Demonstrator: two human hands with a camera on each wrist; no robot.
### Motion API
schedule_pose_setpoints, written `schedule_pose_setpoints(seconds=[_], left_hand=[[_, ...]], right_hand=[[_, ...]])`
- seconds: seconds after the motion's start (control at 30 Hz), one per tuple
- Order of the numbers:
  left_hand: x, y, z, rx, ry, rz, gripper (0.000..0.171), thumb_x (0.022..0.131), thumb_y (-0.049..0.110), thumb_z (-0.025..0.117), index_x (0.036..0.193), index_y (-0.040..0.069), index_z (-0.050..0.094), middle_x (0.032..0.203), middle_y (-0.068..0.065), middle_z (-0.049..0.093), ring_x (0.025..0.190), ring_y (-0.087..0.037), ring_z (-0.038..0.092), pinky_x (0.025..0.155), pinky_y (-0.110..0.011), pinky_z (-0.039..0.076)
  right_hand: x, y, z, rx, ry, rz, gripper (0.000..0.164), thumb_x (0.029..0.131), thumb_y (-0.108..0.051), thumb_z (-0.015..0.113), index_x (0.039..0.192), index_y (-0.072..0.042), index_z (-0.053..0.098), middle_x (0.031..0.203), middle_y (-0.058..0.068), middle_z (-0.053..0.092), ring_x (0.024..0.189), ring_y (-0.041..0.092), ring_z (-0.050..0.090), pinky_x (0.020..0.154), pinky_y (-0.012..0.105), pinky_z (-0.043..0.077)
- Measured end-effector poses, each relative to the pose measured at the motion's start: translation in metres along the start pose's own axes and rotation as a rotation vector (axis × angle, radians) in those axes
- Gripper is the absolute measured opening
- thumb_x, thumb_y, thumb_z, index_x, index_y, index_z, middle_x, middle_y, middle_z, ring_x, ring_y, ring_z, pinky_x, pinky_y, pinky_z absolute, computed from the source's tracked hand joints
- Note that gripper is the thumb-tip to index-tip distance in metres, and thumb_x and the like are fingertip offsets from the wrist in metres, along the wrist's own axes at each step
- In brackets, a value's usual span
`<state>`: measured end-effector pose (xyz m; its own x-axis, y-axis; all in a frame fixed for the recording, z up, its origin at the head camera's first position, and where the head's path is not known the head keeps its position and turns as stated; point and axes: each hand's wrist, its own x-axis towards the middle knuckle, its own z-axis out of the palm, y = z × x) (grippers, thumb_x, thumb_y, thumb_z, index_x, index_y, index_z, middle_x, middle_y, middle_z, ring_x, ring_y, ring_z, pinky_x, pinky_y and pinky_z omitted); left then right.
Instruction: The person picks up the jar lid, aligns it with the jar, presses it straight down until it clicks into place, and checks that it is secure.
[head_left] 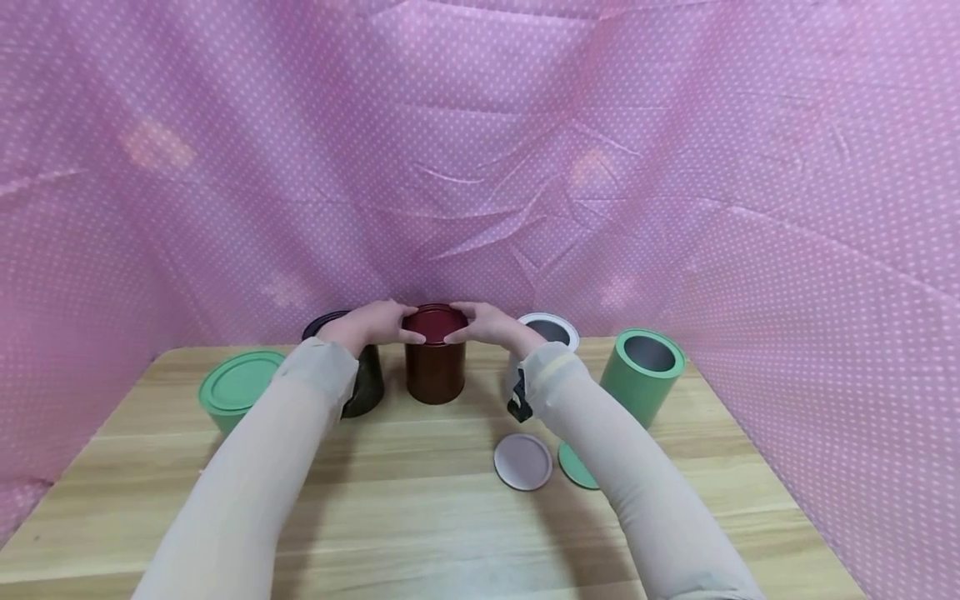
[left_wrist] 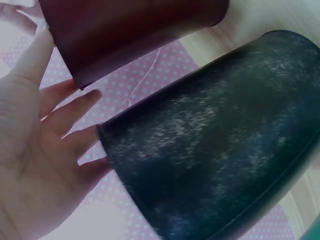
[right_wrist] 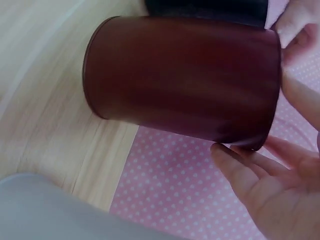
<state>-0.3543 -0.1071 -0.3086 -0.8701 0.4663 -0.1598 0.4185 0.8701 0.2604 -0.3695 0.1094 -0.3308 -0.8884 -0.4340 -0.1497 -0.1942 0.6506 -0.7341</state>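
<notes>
A dark red canister point(head_left: 435, 372), its top a red disc inside a raised rim, stands upright at the back of the table. My left hand point(head_left: 380, 322) holds the left of its rim, thumb in front and forefinger behind; the other fingers spread loosely, some passing behind the black canister point(left_wrist: 200, 135). From the right, my right hand point(head_left: 491, 327) holds the same rim with thumb and fingertips, seen in the right wrist view against the canister's top end point(right_wrist: 200, 80). Both hands keep to the top edge.
Left stands a green canister point(head_left: 243, 379) with its lid on. To the right are an open white canister point(head_left: 573, 337), partly behind my right wrist, and an open green canister point(head_left: 633, 387). A pale lid point(head_left: 522, 462) and a green lid point(head_left: 576, 468) lie in front. Pink dotted cloth point(head_left: 480, 167) surrounds the table.
</notes>
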Motion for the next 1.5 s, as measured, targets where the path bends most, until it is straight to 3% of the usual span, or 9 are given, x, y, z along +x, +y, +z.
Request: schedule_pose_setpoints(seconds=[0.17, 0.3, 0.43, 0.67, 0.83, 1.03, 1.23, 1.5], left_hand=[[-0.002, -0.001, 0.006, -0.034, 0.074, 0.005, 0.070, 0.093, 0.042, 0.062, 0.145, 0.002, 0.041, 0.143, -0.021, 0.049, 0.134, -0.039, 0.044, 0.110, -0.052, 0.036], [-0.005, -0.003, 0.009, -0.071, 0.111, 0.004, 0.075, 0.093, 0.042, 0.061, 0.149, 0.000, 0.034, 0.150, -0.022, 0.040, 0.142, -0.043, 0.029, 0.115, -0.056, 0.026], [-0.011, -0.001, 0.011, -0.064, 0.112, 0.010, 0.079, 0.094, 0.046, 0.059, 0.151, 0.000, 0.029, 0.154, -0.024, 0.030, 0.145, -0.045, 0.017, 0.117, -0.059, 0.017], [-0.028, 0.011, 0.010, 0.002, 0.136, 0.023, 0.081, 0.093, 0.049, 0.058, 0.152, 0.003, 0.028, 0.156, -0.023, 0.028, 0.146, -0.043, 0.016, 0.117, -0.060, 0.014], [-0.038, 0.027, 0.018, 0.072, 0.191, 0.053, 0.081, 0.091, 0.051, 0.058, 0.151, 0.003, 0.031, 0.155, -0.022, 0.031, 0.145, -0.042, 0.020, 0.116, -0.060, 0.018], [-0.048, 0.045, 0.038, 0.067, 0.276, 0.101, 0.081, 0.090, 0.051, 0.060, 0.150, 0.005, 0.033, 0.155, -0.020, 0.031, 0.145, -0.040, 0.022, 0.118, -0.057, 0.019], [-0.048, 0.060, 0.065, 0.018, 0.357, 0.139, 0.081, 0.090, 0.051, 0.060, 0.151, 0.007, 0.032, 0.156, -0.018, 0.031, 0.146, -0.037, 0.022, 0.118, -0.054, 0.020], [-0.049, 0.085, 0.109, -0.058, 0.427, 0.173, 0.078, 0.088, 0.049, 0.063, 0.148, 0.005, 0.038, 0.155, -0.017, 0.034, 0.146, -0.038, 0.023, 0.117, -0.057, 0.022]], right_hand=[[-0.009, 0.000, -0.002, 0.073, -0.019, -0.002, 0.080, 0.087, -0.032, 0.072, 0.153, -0.017, 0.030, 0.152, 0.009, 0.042, 0.141, 0.023, 0.038, 0.117, 0.040, 0.029], [-0.018, 0.000, -0.005, 0.038, -0.056, -0.031, 0.080, 0.090, -0.038, 0.068, 0.155, -0.020, 0.025, 0.155, 0.006, 0.036, 0.143, 0.022, 0.034, 0.118, 0.040, 0.027], [-0.028, -0.001, -0.009, 0.007, -0.071, -0.047, 0.077, 0.091, -0.038, 0.066, 0.155, -0.021, 0.025, 0.153, 0.008, 0.040, 0.140, 0.024, 0.038, 0.117, 0.041, 0.029], [-0.058, -0.005, -0.015, -0.060, -0.074, -0.095, 0.079, 0.091, -0.039, 0.066, 0.155, -0.021, 0.024, 0.156, 0.012, 0.032, 0.142, 0.031, 0.034, 0.118, 0.045, 0.027], [-0.084, 0.002, -0.014, -0.093, -0.057, -0.138, 0.078, 0.092, -0.035, 0.065, 0.156, -0.020, 0.022, 0.159, 0.010, 0.026, 0.141, 0.035, 0.035, 0.117, 0.044, 0.029], [-0.121, 0.016, -0.005, -0.155, 0.037, -0.202, 0.080, 0.090, -0.031, 0.069, 0.155, -0.015, 0.024, 0.159, 0.008, 0.026, 0.145, 0.029, 0.029, 0.117, 0.045, 0.029], [-0.152, 0.041, 0.005, -0.197, 0.140, -0.256, 0.079, 0.090, -0.027, 0.069, 0.153, -0.006, 0.026, 0.159, 0.014, 0.025, 0.145, 0.035, 0.026, 0.116, 0.054, 0.026], [-0.187, 0.078, 0.031, -0.240, 0.203, -0.190, 0.079, 0.088, -0.026, 0.071, 0.149, 0.001, 0.031, 0.156, 0.023, 0.026, 0.141, 0.046, 0.029, 0.112, 0.060, 0.028]])
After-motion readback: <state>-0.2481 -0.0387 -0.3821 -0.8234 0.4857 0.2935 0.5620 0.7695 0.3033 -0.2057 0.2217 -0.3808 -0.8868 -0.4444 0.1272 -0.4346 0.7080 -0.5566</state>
